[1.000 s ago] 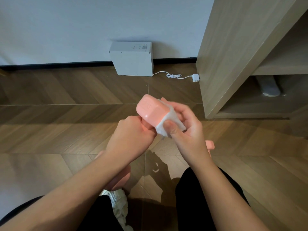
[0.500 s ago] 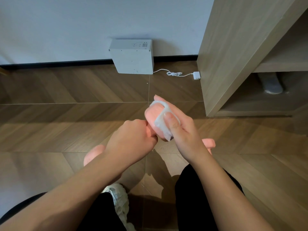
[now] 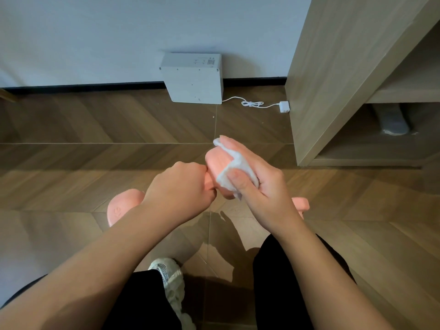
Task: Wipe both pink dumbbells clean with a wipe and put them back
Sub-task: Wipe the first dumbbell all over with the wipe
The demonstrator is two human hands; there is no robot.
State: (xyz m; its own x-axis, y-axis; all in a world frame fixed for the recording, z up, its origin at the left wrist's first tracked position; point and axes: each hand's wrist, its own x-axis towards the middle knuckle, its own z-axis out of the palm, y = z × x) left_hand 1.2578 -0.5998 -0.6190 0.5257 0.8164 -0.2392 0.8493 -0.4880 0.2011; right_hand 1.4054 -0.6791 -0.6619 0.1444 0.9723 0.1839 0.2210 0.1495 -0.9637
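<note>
Your R hand [image 3: 264,186] is curled over the wipe [image 3: 238,166], thumb [image 3: 235,181] on top, pressing it onto the upper head of the pink dumbbell [image 3: 214,165]. Your L hand [image 3: 181,186] is a closed fist round the handle just below that head, so the bar itself is hidden. The dumbbell is up in the air over the floor [image 3: 95,129], tilted, wiped head pointing away from you. The pink lobe [image 3: 121,208] w/ a small face mark, poking out left of your L forearm, looks like its other head.

Handling, as a guess: rigid, w/ a smooth matte coat, prob. vinyl or rubbery, not fragile. It's small but likely dense, w/ the weight in the two heads, so grip mid-handle for balance, as your L hand does. A damp wipe may leave the coat slick, so don't trust a pinch at a head. The wipe is soft and thin and bunches easily; flat fingers should spread it better.

2nd dumbbell [image 3: 301,203]: only a pink bit shows behind your R wrist, seemingly on the floor, well short of the floor's far edge at the wall [image 3: 119,32], toward the shelf unit [image 3: 333,67] side. Can't tell if it's wiped.
</note>
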